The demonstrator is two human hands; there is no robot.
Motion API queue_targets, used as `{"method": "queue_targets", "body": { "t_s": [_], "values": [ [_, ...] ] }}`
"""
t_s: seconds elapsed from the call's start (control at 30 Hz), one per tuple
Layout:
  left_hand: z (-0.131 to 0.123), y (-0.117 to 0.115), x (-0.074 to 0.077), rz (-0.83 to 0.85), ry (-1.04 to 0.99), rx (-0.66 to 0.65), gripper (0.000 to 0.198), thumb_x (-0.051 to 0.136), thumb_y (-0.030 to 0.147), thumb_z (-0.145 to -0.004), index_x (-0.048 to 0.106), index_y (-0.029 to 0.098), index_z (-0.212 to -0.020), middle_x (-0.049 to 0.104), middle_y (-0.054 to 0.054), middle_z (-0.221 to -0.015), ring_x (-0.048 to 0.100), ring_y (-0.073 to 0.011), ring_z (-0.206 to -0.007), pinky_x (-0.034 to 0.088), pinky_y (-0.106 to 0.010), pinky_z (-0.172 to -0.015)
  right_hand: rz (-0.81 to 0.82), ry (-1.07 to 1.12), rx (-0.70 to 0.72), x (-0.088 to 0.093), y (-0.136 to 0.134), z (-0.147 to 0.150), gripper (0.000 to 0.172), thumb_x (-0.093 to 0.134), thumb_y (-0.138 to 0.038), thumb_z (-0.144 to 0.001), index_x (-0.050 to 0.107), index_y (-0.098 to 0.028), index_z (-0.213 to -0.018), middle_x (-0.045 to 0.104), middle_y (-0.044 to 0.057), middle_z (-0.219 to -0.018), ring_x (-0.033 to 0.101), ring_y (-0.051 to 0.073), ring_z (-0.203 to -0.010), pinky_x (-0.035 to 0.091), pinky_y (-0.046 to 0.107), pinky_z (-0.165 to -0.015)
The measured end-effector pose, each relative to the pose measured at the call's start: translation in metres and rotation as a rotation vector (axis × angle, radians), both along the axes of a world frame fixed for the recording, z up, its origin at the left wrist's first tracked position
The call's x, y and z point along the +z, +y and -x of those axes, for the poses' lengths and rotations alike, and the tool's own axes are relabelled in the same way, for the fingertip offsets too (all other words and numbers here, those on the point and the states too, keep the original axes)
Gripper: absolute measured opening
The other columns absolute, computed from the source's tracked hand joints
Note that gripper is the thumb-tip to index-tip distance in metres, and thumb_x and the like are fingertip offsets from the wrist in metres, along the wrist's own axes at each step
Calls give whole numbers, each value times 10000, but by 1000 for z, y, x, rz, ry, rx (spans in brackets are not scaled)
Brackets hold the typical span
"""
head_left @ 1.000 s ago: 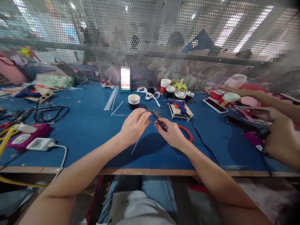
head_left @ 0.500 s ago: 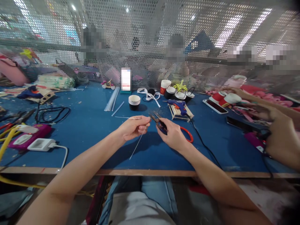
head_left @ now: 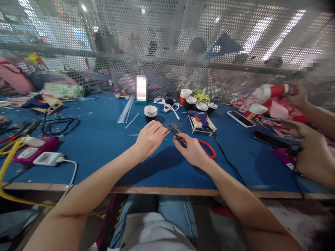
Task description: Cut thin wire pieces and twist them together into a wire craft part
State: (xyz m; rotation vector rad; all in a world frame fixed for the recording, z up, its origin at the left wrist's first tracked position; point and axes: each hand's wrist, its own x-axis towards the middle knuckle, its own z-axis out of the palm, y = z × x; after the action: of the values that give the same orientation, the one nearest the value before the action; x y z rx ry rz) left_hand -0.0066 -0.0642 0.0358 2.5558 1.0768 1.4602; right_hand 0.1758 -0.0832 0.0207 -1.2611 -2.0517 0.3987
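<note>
My left hand (head_left: 151,137) is closed, back turned up, its fingertips pinching a thin wire (head_left: 133,135). Part of the wire sticks out to the left, blurred; the rest is mostly hidden by the hand. Just right of these fingertips, my right hand (head_left: 190,149) is wrapped round pliers (head_left: 177,135) with a red looped handle (head_left: 211,150). The dark jaws are parted and point up-left toward the left fingertips; I cannot tell whether they touch the wire. Behind my left hand stands a small black cup with a white rim (head_left: 150,111).
A blue glue gun (head_left: 199,118) rests on a wooden stick rack, its cord running to the front edge. Clear glue sticks (head_left: 127,111), a lit phone (head_left: 141,88) and several cups stand behind. A power strip (head_left: 36,150) lies left. A co-worker's hand (head_left: 298,94) holds a red cup.
My left hand has rolled over so its back faces up, and the wire has swung with it. My right hand stays nearly in place. The co-worker has lifted a red cup.
</note>
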Motion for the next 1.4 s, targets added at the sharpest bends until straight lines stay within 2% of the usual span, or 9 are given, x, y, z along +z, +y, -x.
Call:
{"method": "queue_targets", "body": {
  "t_s": [0.17, 0.27, 0.33, 0.53, 0.67, 0.77, 1.03, 1.13, 1.4],
  "values": [
    [-4, 1, -5, 1029, -665, -378, 281, 595, 395, -744, 534, 132, -664, 517, 3, -598, 357, -41, -451, 302, -191, -451, -289, -100, -42, -11, 6, -3, 271, 509, -273, -789, 536, -125, -1014, 635, 123, -916, 604, 233, -821, 456, 341, -729],
    [-3, 1, -7, 1259, -732, -506, 298, 582, 423, -748, 539, 130, -721, 506, 13, -587, 323, -25, -422, 274, -176, -433, -289, -103, -35, -11, 9, -6, 267, 507, -287, -792, 534, -135, -1011, 636, 129, -928, 603, 235, -823, 458, 345, -727],
    [-1, -2, -7, 1097, -537, -395, 327, 487, 439, -810, 568, 128, -751, 539, -11, -587, 386, -51, -439, 319, -195, -452, -172, -46, -44, -6, 9, -7, 223, 493, -319, -812, 554, -154, -948, 644, 94, -858, 602, 204, -754, 455, 315, -683],
    [4, -9, -4, -130, 124, 40, 208, 435, 222, -859, 609, 135, -931, 611, -106, -877, 532, -168, -815, 437, -305, -756, 241, 91, 34, 9, 5, -10, 295, 425, -426, -846, 556, -162, -836, 549, -5, -602, 489, 111, -497, 388, 240, -499],
    [4, -5, -2, -276, 238, 112, 183, 453, 201, -852, 610, 115, -889, 599, -107, -819, 509, -167, -764, 442, -309, -721, 172, 46, 46, 6, 2, -6, 268, 446, -406, -841, 573, -171, -861, 607, 14, -692, 545, 127, -597, 403, 242, -563],
    [2, -4, -1, -51, 55, 46, 169, 504, 229, -826, 616, 133, -744, 582, -76, -746, 515, -150, -731, 433, -296, -699, 62, -25, 9, 3, 1, -3, 249, 458, -382, -838, 581, -169, -876, 639, 37, -756, 582, 155, -667, 412, 258, -601],
    [-6, 0, -7, 1220, -884, -433, 289, 704, 332, -634, 493, 136, -614, 427, 46, -536, 328, -24, -431, 255, -172, -419, -201, -126, -31, -3, 5, -4, 243, 511, -282, -803, 554, -114, -974, 638, 105, -861, 599, 202, -757, 436, 296, -689],
    [2, 0, -6, 1015, -590, -315, 274, 573, 393, -763, 566, 133, -677, 518, 4, -566, 382, -46, -447, 303, -192, -435, -107, -99, -52, -2, 7, -6, 223, 493, -322, -821, 566, -141, -929, 642, 74, -809, 599, 187, -709, 435, 286, -652],
    [22, 9, 0, -331, 206, 15, 152, 529, 198, -813, 631, 142, -912, 624, -103, -902, 514, -169, -827, 445, -319, -758, 74, -30, -58, 0, 6, -8, 280, 472, -398, -829, 575, -159, -932, 654, 54, -794, 607, 178, -711, 438, 281, -648]
  ]
}}
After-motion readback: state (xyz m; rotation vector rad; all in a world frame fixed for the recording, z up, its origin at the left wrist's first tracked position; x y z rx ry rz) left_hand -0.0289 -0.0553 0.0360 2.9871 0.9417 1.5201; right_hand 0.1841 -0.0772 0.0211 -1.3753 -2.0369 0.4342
